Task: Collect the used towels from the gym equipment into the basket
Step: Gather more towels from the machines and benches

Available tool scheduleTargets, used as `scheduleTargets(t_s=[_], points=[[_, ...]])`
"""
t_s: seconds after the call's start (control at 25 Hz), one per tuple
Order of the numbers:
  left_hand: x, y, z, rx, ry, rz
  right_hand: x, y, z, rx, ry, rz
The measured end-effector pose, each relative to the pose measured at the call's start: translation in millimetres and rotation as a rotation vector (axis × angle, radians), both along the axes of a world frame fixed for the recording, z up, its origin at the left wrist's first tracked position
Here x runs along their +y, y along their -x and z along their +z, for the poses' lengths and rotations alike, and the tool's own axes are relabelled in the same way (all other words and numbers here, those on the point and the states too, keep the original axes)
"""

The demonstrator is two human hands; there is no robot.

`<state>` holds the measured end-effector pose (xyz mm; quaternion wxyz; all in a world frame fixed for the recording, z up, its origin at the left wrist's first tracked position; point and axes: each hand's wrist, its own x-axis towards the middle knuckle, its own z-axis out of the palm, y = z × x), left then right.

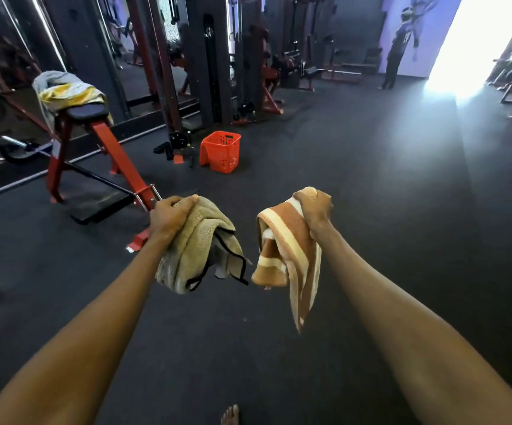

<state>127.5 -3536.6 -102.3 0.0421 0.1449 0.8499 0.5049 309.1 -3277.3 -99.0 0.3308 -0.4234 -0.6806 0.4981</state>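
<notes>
Open floor: dark, matte rubber floor (371,216) runs wide and bare-looking from the person's bare foot (230,415) up to the basket, with white glare flooding in at the far right.
Edges: a mirror wall (9,56) closes the left side; a red-framed bench (86,113) stands before it, its low end just beside the left hand; black machines line the back.
Basket: orange plastic basket (221,154) with latticed walls, upright on the floor, well ahead of both hands; I cannot tell what lies inside.
Left hand: left hand (173,211) has its fingers curled round the bunched top of a nubby olive towel (199,250) edged in black.
Right hand: right hand (316,210) grips a brown towel with cream stripes (288,250), which hangs in soft folds.
Bench top: a crumpled grey and yellow cloth heap (64,90) lies on the black pad.
Far wall: another person (397,56) stands there.
</notes>
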Motion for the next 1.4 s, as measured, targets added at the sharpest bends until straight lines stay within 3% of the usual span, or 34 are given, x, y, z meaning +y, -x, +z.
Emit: scheduleTargets(t_s=[0.4,0.96,1.4], points=[[134.5,237.7,13.4,-0.015,0.017,-0.086,135.4,210.3,29.7,-0.01,-0.068,-0.077],[407.9,512.6,-8.7,-0.04,0.074,-0.131,408.5,492.6,-10.9,-0.063,-0.009,-0.065],[568.1,739.2,-44.8,-0.003,0.086,-0.065,566.3,717.6,-44.7,-0.118,0.03,-0.052]])
